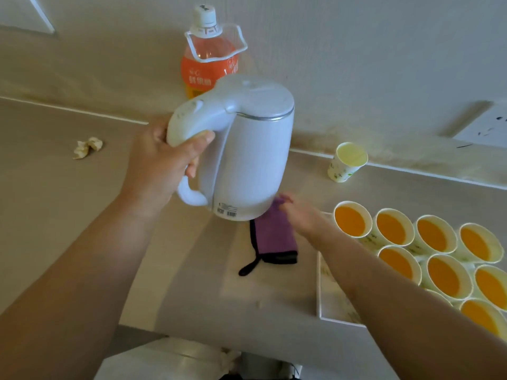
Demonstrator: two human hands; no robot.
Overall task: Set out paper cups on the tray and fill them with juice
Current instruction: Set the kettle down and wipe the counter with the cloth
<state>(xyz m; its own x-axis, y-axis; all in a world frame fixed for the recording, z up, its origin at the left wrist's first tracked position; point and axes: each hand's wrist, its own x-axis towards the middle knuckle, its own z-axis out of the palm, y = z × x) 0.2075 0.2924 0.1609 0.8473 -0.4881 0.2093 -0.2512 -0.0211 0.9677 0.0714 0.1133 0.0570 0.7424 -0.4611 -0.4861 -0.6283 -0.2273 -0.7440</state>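
The left hand (162,160) is clenched around the handle of a white plastic electric kettle (247,160) and holds it in the air above the beige counter (68,215). The right hand (301,218) is at the top edge of a folded purple cloth (274,239). This hand is blurred, so I cannot tell if it grips the cloth. Just right of this hand, paper cups full of orange juice (395,229) stand on the white rectangular tray (329,297). Beyond it stands one empty paper cup (347,163).
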